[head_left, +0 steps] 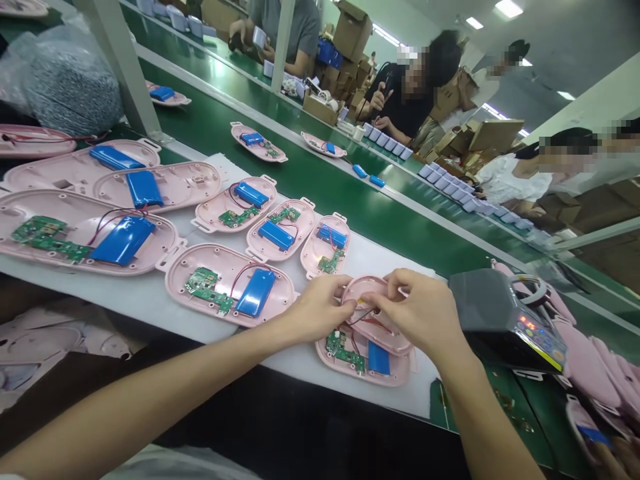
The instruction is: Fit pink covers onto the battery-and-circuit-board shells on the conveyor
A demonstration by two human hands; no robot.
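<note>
Pink cover [381, 327]: right of the frame's centre, between my hands, overlapping a pink shell [397, 377] in view.
Thin wires [369, 320]: inside the cover; I judge they want light guiding, no tugging, kept off the rim, with the cover held steady.
Left hand [327, 304]: thumb and fingers pinched on the cover's left end, forearm slanting from lower left.
Right hand [423, 308]: wrist bent, fingers curled inward over the cover; I cannot tell whether they grip a wire.
Grey machine [484, 319]: right of the frame.
</note>
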